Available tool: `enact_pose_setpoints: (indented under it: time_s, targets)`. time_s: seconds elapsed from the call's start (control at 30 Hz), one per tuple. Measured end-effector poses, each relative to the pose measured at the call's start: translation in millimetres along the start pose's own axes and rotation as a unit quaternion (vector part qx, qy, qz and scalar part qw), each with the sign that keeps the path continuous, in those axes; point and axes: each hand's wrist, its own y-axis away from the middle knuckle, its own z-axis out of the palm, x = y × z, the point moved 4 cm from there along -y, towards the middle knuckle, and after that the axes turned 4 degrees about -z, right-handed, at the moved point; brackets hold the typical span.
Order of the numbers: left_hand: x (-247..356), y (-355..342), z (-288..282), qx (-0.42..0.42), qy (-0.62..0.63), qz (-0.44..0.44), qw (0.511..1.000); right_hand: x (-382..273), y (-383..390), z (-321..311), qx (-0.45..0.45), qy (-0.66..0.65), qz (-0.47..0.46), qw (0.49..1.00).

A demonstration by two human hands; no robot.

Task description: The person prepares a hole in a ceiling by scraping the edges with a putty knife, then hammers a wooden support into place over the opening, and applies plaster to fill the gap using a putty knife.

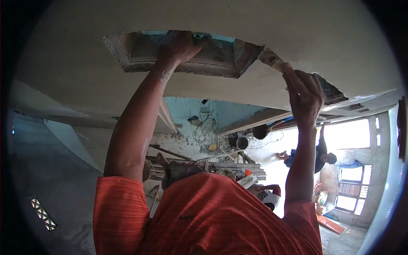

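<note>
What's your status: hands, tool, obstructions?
Left fingers at opening, hold unclear. Right fingers gripping flat tool by opening's right corner. Left forearm across lower rim.

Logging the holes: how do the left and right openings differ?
Size: the left opening looks wider in view than the right opening, which is partly hidden.
Look: the left opening shows pale blue along its top; the right opening's visible part is dark.
Shared: both sit in the same pale surface, each partly covered: one by the left grip, the other by the right grip, holding a flat-bladed tool.
</note>
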Motion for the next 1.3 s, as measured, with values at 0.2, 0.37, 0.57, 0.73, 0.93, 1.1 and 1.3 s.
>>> enact_pose_setpoints:
  time_s: [0.2, 0.37, 0.57, 0.73, 0.93, 1.1, 1.3]
  targets:
    - [-19, -2, 2, 0.058, -0.037, -0.002, 0.998, 3, 4, -6, 0.007, -0.009, 0.03, 0.999]
    - [-1, 7, -11, 0.02, -0.021, 0.021, 0.999, 5, 7, 3, 0.006, -0.03, 0.012, 0.999]
    - [-14, -3, -4, 0.041, 0.014, -0.006, 0.999, 1, 17, 3, 0.014, -0.032, 0.024, 0.999]
    - [0, -1, -6, 0.012, -0.02, 0.005, 1.0, -3, 19, 9, 0.016, -0.037, 0.031, 0.999]
    - [-15, -4, 2, 0.057, -0.063, 0.056, 0.995, -2, 30, 4, 0.034, -0.015, 0.043, 0.998]
    - [0, 3, -10, 0.002, 0.011, 0.003, 1.0, -9, 23, 17, 0.041, -0.039, 0.042, 0.998]
    - [1, 10, -17, 0.132, -0.085, 0.056, 0.986, -10, 26, 5, 0.046, -0.048, 0.061, 0.996]
